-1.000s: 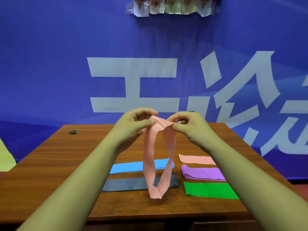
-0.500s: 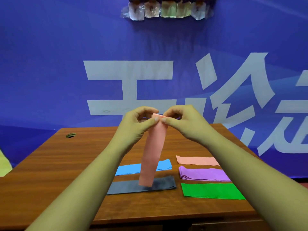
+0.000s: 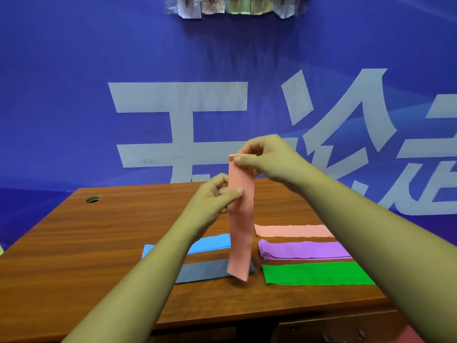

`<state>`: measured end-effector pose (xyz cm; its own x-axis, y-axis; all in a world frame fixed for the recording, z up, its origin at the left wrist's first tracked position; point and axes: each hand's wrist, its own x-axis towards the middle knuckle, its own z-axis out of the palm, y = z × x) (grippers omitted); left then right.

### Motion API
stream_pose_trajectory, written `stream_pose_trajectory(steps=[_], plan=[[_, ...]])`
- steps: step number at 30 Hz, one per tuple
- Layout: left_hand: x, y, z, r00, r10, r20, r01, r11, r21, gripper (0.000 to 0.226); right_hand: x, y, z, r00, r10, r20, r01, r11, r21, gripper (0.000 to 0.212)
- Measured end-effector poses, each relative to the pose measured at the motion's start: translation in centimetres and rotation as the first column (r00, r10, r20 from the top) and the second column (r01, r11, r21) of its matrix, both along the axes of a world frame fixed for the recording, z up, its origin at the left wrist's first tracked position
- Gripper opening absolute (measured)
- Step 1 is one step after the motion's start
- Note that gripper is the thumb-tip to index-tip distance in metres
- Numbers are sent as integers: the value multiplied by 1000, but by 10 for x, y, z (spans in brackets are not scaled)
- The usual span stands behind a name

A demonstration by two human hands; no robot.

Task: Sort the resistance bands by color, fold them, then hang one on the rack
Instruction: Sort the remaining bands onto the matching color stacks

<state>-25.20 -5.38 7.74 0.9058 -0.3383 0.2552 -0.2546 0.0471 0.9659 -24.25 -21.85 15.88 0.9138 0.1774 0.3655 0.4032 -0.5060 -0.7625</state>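
A pink resistance band (image 3: pixel 241 229) hangs flat and vertical above the wooden table (image 3: pixel 99 243). My right hand (image 3: pixel 264 157) pinches its top end. My left hand (image 3: pixel 217 196) pinches its left edge a little lower. On the table lie a blue band (image 3: pixel 210 245) and a dark grey band (image 3: pixel 205 271) on the left, partly hidden by my left forearm. A folded pink band (image 3: pixel 294 230), a folded purple band (image 3: pixel 304 250) and a green band (image 3: pixel 316 273) lie in a column on the right.
A blue banner with large white characters (image 3: pixel 178 100) fills the wall behind the table. Several small packets (image 3: pixel 235 6) hang in a row at the top. A round cable hole (image 3: pixel 93 199) sits at the table's far left corner.
The pink band went from an open loop to a flat strip. My left hand slid down from the top end to the strip's left edge; my right hand raised the top.
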Motion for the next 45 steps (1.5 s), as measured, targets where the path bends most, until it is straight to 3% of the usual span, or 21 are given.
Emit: stream_pose_trajectory(steps=[2, 9, 18, 22, 26, 31, 34, 40, 45], plan=[[-2, -3, -10, 992, -54, -113, 51, 998, -30, 16, 6, -5, 5, 998, -67, 4, 66, 992, 111, 13], [2, 11, -48, 957, -85, -278, 139, 973, 183, 22, 42, -41, -13, 947, -292, -132, 320, 885, 339, 13], [18, 26, -75, 927, -12, -375, 121, 956, 268, 19, 63, -96, -73, 828, -500, -253, 560, 754, 343, 17], [32, 19, -85, 937, 72, -343, 20, 966, 259, 13, 63, -129, -99, 777, -546, -312, 627, 712, 315, 24], [51, 0, -94, 927, 184, -327, -100, 961, 257, 11, 58, -160, -130, 739, -552, -386, 666, 684, 297, 16], [78, -38, -111, 924, 347, -160, -255, 872, 419, 10, 50, -201, -167, 674, -585, -452, 726, 637, 259, 18], [93, -58, -118, 927, 366, -82, -285, 830, 480, 10, 49, -226, -187, 636, -609, -474, 756, 614, 227, 24], [125, -89, -136, 945, 324, -50, -237, 781, 578, 15, 55, -263, -215, 598, -713, -365, 777, 627, 48, 26], [139, -114, -146, 930, 364, 41, -300, 691, 657, 8, 69, -279, -228, 611, -728, -309, 746, 661, -84, 17]])
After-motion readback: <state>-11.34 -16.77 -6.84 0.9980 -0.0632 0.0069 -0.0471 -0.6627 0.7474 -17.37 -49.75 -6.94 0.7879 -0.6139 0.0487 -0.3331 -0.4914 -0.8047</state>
